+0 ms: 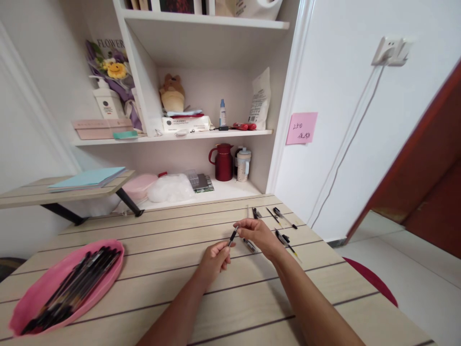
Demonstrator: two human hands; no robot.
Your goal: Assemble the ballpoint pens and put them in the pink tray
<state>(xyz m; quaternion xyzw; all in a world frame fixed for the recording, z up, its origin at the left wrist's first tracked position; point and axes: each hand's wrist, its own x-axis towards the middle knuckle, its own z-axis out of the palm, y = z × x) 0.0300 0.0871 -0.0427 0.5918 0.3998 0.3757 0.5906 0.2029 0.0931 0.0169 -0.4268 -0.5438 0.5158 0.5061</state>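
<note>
Left hand (215,258) and right hand (258,234) each pinched one end of a slim black pen (233,236), held above the pale wooden slatted table (173,250), probably for a two-handed grip. Loose pen parts (283,218) lay just beyond; an oval pink tray (34,298) collected black pens (74,288). Pink sticky note (301,128) read "250".

The table (151,250) is pale wood-look planking with a matt, faintly grained face and dark seams, and the pink tray (39,298) on it looks like smooth plastic with a soft sheen, filled with glossy black plastic pens (72,288). The pen (233,236) held between the left hand (215,259) and right hand (257,235) is shiny black plastic. On the matt white shelf (230,190) stands a glossy dark red jug (223,162), and a matt pink paper note (301,128) sticks to the smooth painted wall.
</note>
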